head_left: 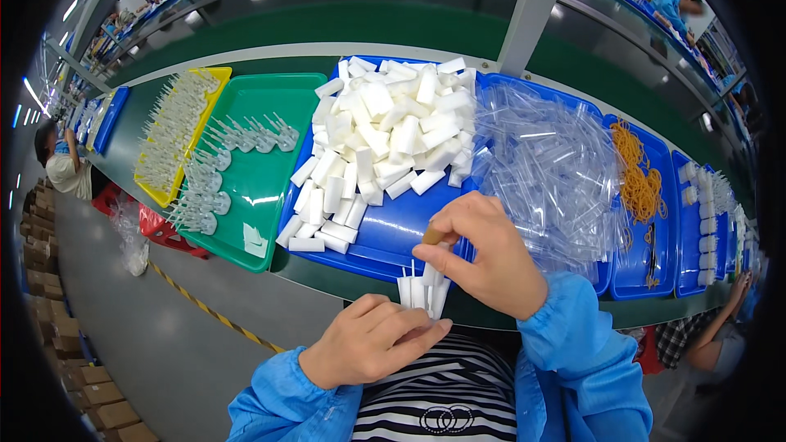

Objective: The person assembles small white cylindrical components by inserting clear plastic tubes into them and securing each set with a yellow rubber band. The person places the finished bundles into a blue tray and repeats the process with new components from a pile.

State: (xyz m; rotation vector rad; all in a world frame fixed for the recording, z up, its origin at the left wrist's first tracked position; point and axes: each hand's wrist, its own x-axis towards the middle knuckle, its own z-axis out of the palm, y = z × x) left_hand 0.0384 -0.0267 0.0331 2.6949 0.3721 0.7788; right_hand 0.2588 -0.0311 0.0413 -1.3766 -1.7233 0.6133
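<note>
In front of my body, at the near edge of the blue tray, my left hand (372, 340) is closed around the base of a small white pronged part (417, 290). White pieces stand upright on it, and thin bare prongs stick up beside them. My right hand (491, 254) is just above, thumb and forefinger pinched on a white foam piece (431, 272) at the part's top. A tan covering, like a finger cot (431, 236), shows at the right forefinger's tip. My left fingers hide the part's lower end.
A blue tray (385, 266) holds a heap of white foam blocks (385, 123). To its right are clear plastic sleeves (548, 172) and orange rubber bands (634, 172). Leftward, green (286, 90) and yellow (219, 74) trays carry white pronged parts. Other people work farther off.
</note>
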